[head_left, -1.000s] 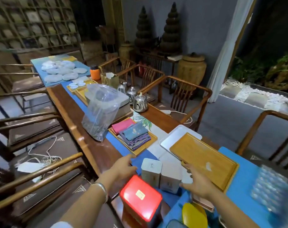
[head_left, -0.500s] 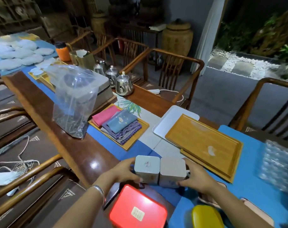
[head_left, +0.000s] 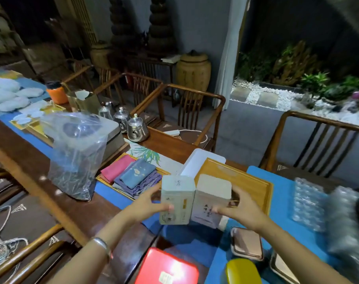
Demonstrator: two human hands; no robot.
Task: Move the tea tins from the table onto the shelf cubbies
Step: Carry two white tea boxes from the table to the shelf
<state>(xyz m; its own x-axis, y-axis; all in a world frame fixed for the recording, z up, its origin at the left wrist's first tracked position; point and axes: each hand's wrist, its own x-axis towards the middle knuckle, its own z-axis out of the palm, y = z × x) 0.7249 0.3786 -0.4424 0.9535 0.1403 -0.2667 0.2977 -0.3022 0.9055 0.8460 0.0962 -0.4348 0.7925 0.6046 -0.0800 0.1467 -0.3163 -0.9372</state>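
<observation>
While the left hand (head_left: 142,203) and right hand (head_left: 239,210) squeeze two tins (head_left: 177,199) at 6 o'clock, smooth sides may slip.

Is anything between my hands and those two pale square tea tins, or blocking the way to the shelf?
Nothing: the left hand and right hand press the two pale square tea tins together from outside. No shelf cubbies show here, so that route can't be judged.

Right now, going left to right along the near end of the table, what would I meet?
Left hand → white tin → cream tin → right hand → clear bubble tray.
</observation>
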